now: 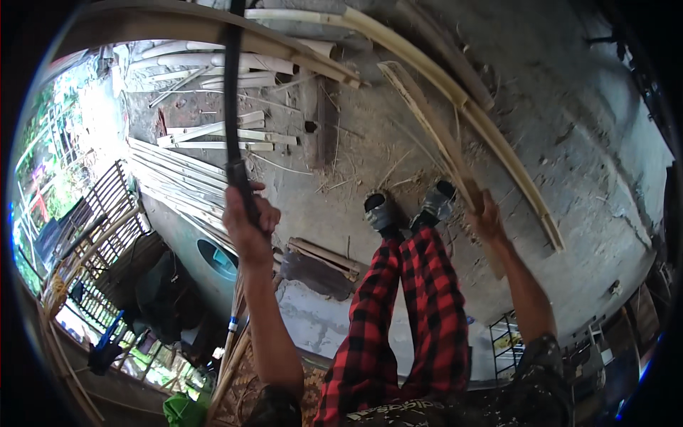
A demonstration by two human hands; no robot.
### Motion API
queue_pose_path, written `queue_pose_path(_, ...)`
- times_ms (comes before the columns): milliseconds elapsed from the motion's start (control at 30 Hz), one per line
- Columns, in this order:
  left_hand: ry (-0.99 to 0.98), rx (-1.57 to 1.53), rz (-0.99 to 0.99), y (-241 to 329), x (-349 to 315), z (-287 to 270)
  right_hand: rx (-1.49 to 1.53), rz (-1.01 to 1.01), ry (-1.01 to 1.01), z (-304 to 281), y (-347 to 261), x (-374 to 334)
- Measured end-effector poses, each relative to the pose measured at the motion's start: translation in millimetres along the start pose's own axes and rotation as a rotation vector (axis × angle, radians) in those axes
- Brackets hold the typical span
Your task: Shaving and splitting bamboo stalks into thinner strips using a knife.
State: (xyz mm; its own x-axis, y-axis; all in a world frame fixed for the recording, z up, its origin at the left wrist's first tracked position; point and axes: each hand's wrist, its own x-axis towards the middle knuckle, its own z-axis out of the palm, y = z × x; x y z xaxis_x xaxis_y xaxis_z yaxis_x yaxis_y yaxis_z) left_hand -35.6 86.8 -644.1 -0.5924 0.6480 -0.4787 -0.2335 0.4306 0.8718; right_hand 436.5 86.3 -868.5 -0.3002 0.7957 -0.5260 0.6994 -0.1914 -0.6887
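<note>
My left hand [247, 219] is closed around the handle of a long dark-bladed machete [233, 107], raised with its blade pointing away from me. Lower on the right, my right hand [485, 218] grips a split bamboo piece [425, 117], whose far end slants up and to the left over the concrete floor. Just beyond it lies a longer split bamboo pole [498, 146], apart from the hand. Another broad bamboo length [284, 48] crosses behind the machete blade at the top.
A bundle of thin bamboo strips [181, 178] lies at the left, with cut bamboo lengths [242, 62] beyond. Shavings litter the concrete floor [398, 149] ahead of my slippers [380, 211]. A bluish-green round container [217, 257] and a slatted bamboo fence [89, 220] stand left.
</note>
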Motion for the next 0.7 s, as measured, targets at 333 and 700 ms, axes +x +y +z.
queue_pose_path(333, -0.005, 0.006, -0.009, 9.4, 4.4, -17.1, 0.131, -0.247, 0.158, -143.4, -345.8, 26.1)
queue_pose_path(700, 0.05, 0.294, 0.066, -19.3, 0.1, -32.2, -0.175, -0.316, 0.092, -132.7, -383.6, 35.3)
